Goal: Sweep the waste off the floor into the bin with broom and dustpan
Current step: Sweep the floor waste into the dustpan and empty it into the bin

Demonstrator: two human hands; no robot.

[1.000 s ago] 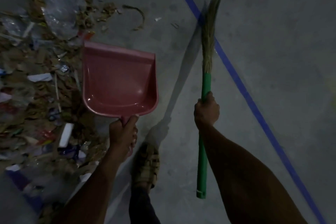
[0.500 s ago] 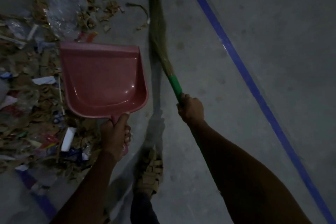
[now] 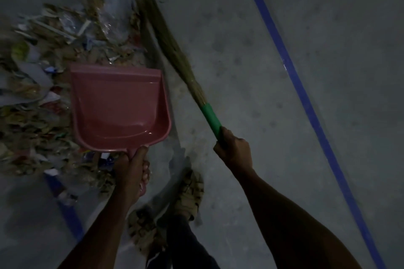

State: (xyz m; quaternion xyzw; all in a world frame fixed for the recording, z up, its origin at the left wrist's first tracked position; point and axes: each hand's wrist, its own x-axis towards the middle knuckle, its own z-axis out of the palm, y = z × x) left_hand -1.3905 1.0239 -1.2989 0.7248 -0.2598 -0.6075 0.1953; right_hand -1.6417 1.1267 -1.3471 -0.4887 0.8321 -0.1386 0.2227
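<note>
The left hand (image 3: 131, 168) has its grip wrapped round the handle of the empty pink dustpan (image 3: 119, 108), which sits over the near edge of the waste (image 3: 41, 102) spread on the floor (image 3: 251, 54). The right hand (image 3: 235, 148) has its grip round the green handle of the broom (image 3: 175, 54), bristles at the pile's far right edge. A hard stroke could scatter light scraps past the pan; the bin is not in view.

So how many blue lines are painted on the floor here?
2. One long blue floor line runs diagonally right of the green-handled grass broom; a shorter blue floor line lower left is partly hidden under litter.
</note>
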